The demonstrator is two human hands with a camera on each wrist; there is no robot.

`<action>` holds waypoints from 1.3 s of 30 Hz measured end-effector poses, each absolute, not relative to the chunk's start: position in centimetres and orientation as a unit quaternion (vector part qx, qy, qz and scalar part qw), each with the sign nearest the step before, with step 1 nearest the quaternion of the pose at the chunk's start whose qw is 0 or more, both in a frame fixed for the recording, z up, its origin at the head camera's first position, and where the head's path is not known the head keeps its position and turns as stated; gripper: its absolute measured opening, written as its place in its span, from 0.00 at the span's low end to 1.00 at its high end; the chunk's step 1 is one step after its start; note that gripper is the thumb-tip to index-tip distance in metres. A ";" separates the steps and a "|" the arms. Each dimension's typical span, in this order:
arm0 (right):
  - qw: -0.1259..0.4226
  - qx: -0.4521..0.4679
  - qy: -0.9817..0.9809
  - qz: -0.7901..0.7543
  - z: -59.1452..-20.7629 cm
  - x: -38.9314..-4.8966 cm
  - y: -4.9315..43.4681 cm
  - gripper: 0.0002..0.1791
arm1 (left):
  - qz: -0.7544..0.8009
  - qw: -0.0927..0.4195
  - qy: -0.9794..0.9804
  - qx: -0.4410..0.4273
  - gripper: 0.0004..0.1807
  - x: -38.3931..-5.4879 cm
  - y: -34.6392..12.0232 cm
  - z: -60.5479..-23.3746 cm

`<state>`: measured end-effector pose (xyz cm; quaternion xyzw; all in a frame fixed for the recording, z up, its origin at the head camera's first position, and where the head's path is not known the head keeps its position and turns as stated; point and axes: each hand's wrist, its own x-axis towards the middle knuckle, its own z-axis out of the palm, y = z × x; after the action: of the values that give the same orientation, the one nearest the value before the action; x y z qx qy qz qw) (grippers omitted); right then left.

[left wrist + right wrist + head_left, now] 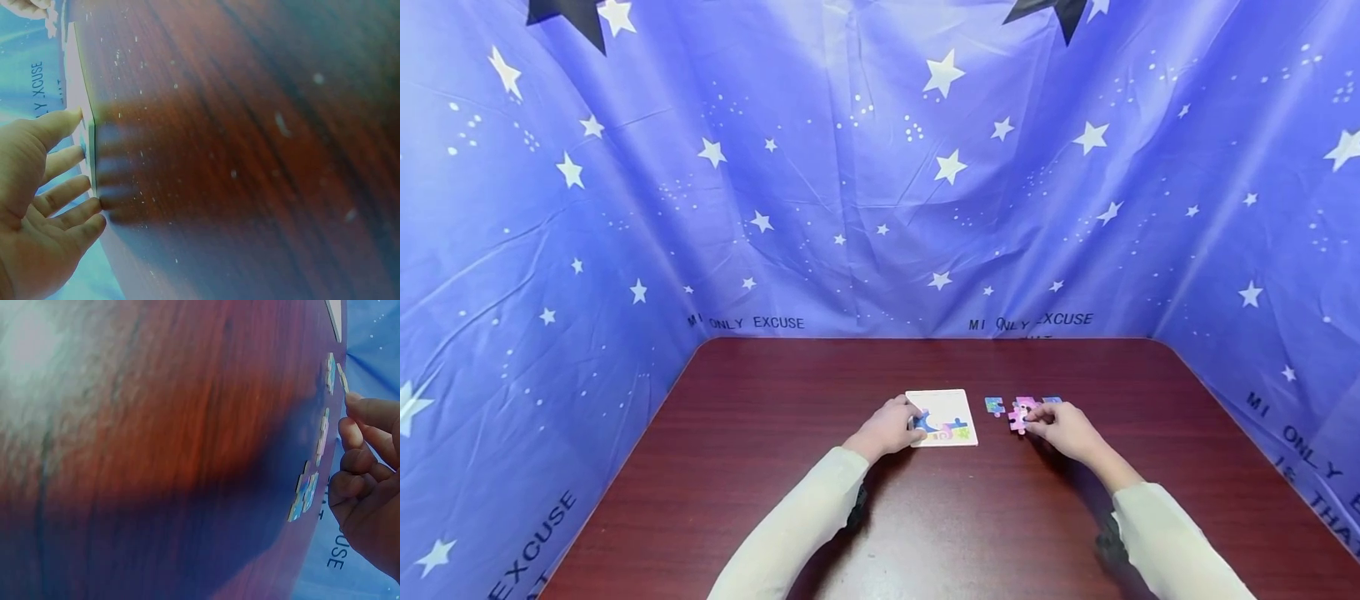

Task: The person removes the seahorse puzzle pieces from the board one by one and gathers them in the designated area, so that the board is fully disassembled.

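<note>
My left hand (pixel 891 427) rests at the left edge of a white puzzle tray (pixel 936 400), its fairly straight fingers touching it. In the left wrist view the thumb and fingertips meet the edge of the tray (pixel 80 81). Blue, pink and green puzzle pieces lie along the tray's lower part. To its right, my right hand (pixel 1066 429) pinches a pink puzzle piece (pixel 1017 418) between thumb and finger. The right wrist view has this held piece (pixel 342 378) edge-on, raised above the table.
A blue loose puzzle piece (pixel 994 406) lies just right of the tray. Other pieces, one of them blue (pixel 1052 399), lie behind the right hand, partly hidden. A starry blue curtain (pixel 865 208) borders the dark red table (pixel 760 467) at the back and sides.
</note>
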<state>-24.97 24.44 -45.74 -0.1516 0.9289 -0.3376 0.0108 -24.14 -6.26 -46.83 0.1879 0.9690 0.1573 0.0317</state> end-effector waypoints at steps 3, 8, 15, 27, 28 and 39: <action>0.016 -0.143 0.929 -0.342 -45.7 -24.6 25.1 0.07 | 0.155 0.036 0.969 0.189 0.20 -24.1 -5.9 -46.8; 0.023 -0.131 0.929 -0.344 -45.8 -24.2 26.0 0.07 | 0.155 0.040 0.970 0.183 0.21 -24.1 -5.6 -46.7; 0.026 -0.119 0.932 -0.341 -45.8 -24.0 26.8 0.07 | 0.157 0.034 0.968 0.190 0.21 -24.1 -5.3 -46.7; 0.002 -0.132 0.938 -0.321 -46.6 -24.6 26.9 0.07 | 0.164 0.037 0.967 0.190 0.21 -24.2 -6.0 -46.8; 0.003 -0.132 0.938 -0.320 -46.7 -24.6 26.9 0.07 | 0.165 0.038 0.967 0.189 0.22 -24.2 -6.1 -46.8; -0.004 -0.129 0.941 -0.312 -47.1 -24.7 27.1 0.06 | 0.175 0.036 0.966 0.185 0.22 -24.1 -6.2 -46.9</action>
<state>-24.68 27.11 -47.12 -0.1293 0.9412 -0.3122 -0.0043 -24.07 -6.22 -46.93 0.1853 0.9663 0.1749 0.0357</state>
